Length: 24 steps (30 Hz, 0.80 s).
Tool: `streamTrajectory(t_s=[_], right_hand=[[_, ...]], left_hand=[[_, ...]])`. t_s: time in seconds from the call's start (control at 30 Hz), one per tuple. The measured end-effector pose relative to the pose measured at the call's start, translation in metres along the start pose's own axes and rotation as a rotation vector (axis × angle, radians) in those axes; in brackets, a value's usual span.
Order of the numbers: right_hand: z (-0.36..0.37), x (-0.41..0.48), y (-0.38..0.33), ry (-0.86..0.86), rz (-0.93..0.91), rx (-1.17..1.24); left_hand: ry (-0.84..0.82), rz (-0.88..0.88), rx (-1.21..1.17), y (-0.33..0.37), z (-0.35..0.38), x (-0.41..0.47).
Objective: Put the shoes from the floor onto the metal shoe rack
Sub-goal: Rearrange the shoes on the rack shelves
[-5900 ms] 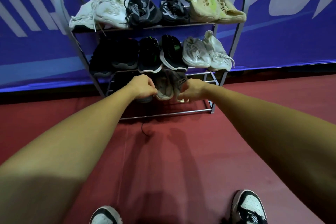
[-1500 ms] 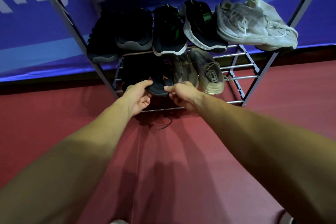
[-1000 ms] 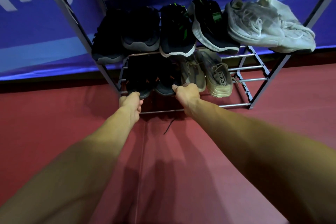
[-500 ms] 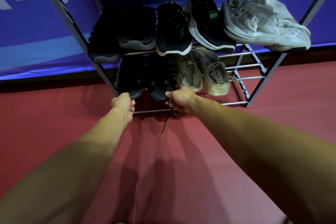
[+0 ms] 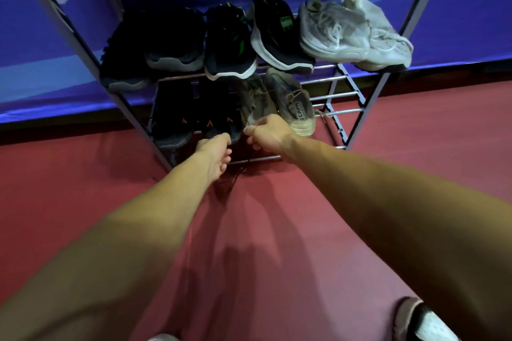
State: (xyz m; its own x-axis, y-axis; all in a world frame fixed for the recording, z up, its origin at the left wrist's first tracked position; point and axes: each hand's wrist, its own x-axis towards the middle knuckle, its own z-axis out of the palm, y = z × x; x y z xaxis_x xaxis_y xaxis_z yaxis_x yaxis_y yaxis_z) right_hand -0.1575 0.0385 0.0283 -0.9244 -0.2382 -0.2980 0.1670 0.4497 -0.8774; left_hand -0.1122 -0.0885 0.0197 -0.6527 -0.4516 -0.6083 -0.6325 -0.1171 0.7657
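The metal shoe rack (image 5: 357, 130) stands on the red floor (image 5: 83, 188) at 12 o'clock, in front of a blue wall (image 5: 457, 8). On its lower shelf lies a black shoe (image 5: 221, 119) with orange marks, toe outward. Its mate (image 5: 171, 119) is at its 9 o'clock and a pair of tan shoes (image 5: 293, 108) just beside it at 3 o'clock. The left grip (image 5: 214, 152) sits at 6 o'clock of that toe, fingers curled, the top fingertip touching the toe. Whether it grasps the shoe I cannot tell. The right grip (image 5: 267, 133) is clenched at the toe's 4 o'clock, thumb pressed on forefinger, and what it pinches is too small to tell. A dark lace (image 5: 238, 173) trails onto the floor below both grips. The shelf above carries dark shoes (image 5: 230, 41) and white sneakers (image 5: 332, 30).
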Motion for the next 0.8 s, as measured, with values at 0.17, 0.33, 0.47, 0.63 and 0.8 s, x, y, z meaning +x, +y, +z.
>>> streamTrajectory(t_s=[0.17,0.33,0.47,0.63,0.8], right_hand=[[-0.041,-0.008,0.013,0.205,0.019,-0.143],[-0.078,-0.014,0.035,0.332,0.109,-0.106],[-0.093,-0.011,0.050,0.325,0.206,-0.011],[-0.084,0.004,0.047,0.279,0.317,0.210],[-0.070,0.056,0.081,0.336,0.360,0.341]], left_hand=[[-0.228,-0.136,0.130,-0.001,0.039,-0.029],[-0.249,-0.076,0.058,-0.002,0.066,-0.034],[-0.190,-0.059,-0.044,-0.002,0.074,-0.030],[-0.188,-0.090,-0.152,0.001,0.074,-0.017],[-0.138,-0.056,-0.241,0.015,0.075,-0.003]])
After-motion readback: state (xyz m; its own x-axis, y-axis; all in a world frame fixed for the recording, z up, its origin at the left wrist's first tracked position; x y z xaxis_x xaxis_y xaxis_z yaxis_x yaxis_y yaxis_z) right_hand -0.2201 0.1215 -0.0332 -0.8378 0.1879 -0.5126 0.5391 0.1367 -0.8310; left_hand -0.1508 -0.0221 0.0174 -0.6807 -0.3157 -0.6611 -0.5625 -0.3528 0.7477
